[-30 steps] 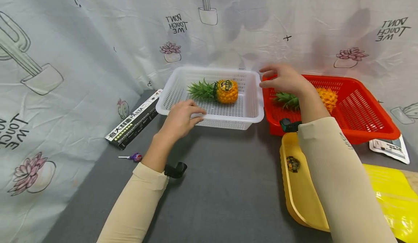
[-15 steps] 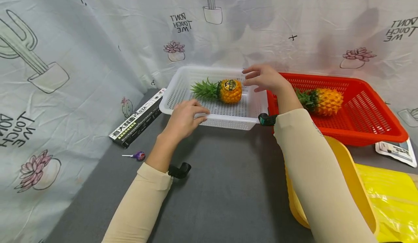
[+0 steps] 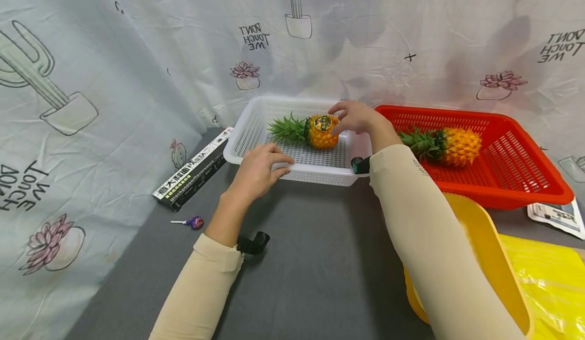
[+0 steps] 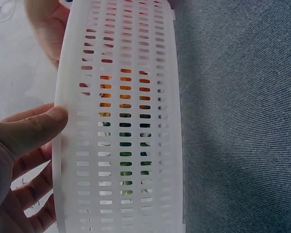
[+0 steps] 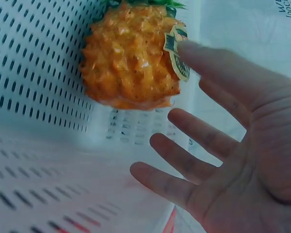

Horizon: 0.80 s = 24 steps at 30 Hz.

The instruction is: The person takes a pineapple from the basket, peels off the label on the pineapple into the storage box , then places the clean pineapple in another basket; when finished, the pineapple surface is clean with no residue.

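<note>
At tabletop's far edge, inside white basket (image 3: 347,162): right hand (image 3: 354,117), fingers spread, touching pineapple (image 3: 320,131). On near rim: left hand (image 3: 258,170), gripping.

Your white slotted basket (image 3: 256,126) sits upright on the grey table, at twelve o'clock. In it your small orange pineapple (image 3: 320,132) lies on its side, labelled, green crown pointing to nine o'clock.

Head view looks down from afar; both wrist views sit close, sharing the white basket (image 3: 256,126)
</note>
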Each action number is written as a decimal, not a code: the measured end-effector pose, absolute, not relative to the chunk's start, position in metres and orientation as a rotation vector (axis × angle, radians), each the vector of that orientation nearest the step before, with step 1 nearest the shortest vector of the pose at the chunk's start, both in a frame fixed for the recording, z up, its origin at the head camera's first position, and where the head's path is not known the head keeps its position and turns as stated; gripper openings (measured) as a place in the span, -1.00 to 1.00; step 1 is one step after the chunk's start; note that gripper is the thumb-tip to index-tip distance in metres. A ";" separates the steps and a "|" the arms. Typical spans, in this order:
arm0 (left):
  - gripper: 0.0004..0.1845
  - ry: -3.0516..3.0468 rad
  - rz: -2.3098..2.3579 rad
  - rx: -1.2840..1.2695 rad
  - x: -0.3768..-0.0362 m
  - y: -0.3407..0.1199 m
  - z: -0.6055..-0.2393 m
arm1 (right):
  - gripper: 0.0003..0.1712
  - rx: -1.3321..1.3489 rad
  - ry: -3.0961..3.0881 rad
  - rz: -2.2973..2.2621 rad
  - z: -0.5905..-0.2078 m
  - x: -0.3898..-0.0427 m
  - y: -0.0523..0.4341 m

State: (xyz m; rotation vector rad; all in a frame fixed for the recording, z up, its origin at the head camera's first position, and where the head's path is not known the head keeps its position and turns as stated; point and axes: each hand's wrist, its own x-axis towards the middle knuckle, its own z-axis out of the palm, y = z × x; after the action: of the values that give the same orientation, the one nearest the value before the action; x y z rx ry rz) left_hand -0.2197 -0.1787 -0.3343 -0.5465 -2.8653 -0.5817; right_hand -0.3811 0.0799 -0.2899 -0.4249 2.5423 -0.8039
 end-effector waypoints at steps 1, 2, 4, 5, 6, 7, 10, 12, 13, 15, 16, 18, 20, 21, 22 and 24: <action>-0.74 -2.866 -0.580 -0.548 -0.220 -0.178 -0.335 | -0.14 -0.427 2.545 -0.789 -0.291 -0.382 0.079; -0.74 -2.865 -0.579 -0.550 -0.220 -0.178 -0.335 | -0.12 -0.428 2.548 -0.779 -0.291 -0.383 0.079; -0.74 -2.858 -0.574 -0.558 -0.220 -0.177 -0.335 | -0.10 -0.431 2.553 -0.763 -0.292 -0.385 0.079; -0.74 -2.855 -0.569 -0.562 -0.219 -0.177 -0.334 | -0.08 -0.427 2.552 -0.758 -0.292 -0.387 0.078; -0.74 -2.853 -0.565 -0.566 -0.219 -0.177 -0.334 | -0.07 -0.422 2.547 -0.754 -0.293 -0.388 0.078; -0.74 -2.851 -0.561 -0.567 -0.219 -0.177 -0.334 | -0.05 -0.416 2.543 -0.748 -0.293 -0.389 0.078; -0.74 -2.856 -0.562 -0.558 -0.218 -0.178 -0.333 | -0.01 -0.402 2.517 -0.734 -0.293 -0.393 0.076; -0.74 -2.864 -0.562 -0.546 -0.217 -0.180 -0.333 | 0.00 -0.409 2.500 -0.718 -0.294 -0.395 0.073; -0.74 -2.866 -0.559 -0.542 -0.216 -0.181 -0.333 | 0.01 -0.416 2.498 -0.708 -0.295 -0.396 0.071; -0.74 -2.867 -0.556 -0.536 -0.217 -0.182 -0.334 | 0.02 -0.435 2.493 -0.689 -0.296 -0.398 0.069; -0.74 -2.867 -0.555 -0.533 -0.217 -0.182 -0.334 | 0.02 -0.444 2.499 -0.679 -0.297 -0.398 0.068; -0.74 -2.865 -0.552 -0.532 -0.217 -0.181 -0.334 | 0.02 -0.456 2.516 -0.656 -0.299 -0.400 0.066; -0.74 -2.862 -0.551 -0.534 -0.218 -0.180 -0.335 | 0.03 -0.467 2.532 -0.635 -0.301 -0.402 0.066; -0.74 -2.862 -0.549 -0.534 -0.218 -0.180 -0.335 | 0.03 -0.473 2.544 -0.624 -0.303 -0.403 0.065; -0.74 -2.861 -0.549 -0.536 -0.219 -0.179 -0.335 | 0.03 -0.480 2.553 -0.617 -0.304 -0.403 0.065; -0.74 -2.857 -0.551 -0.537 -0.220 -0.178 -0.336 | 0.04 -0.489 2.570 -0.603 -0.308 -0.404 0.065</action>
State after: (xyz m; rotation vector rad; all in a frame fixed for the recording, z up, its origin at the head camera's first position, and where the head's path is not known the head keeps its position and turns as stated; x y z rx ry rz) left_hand -0.2196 -0.1781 -0.3358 -0.5373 -2.8574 -0.5505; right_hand -0.4044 0.0651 -0.3077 -0.4889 2.5698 -0.6032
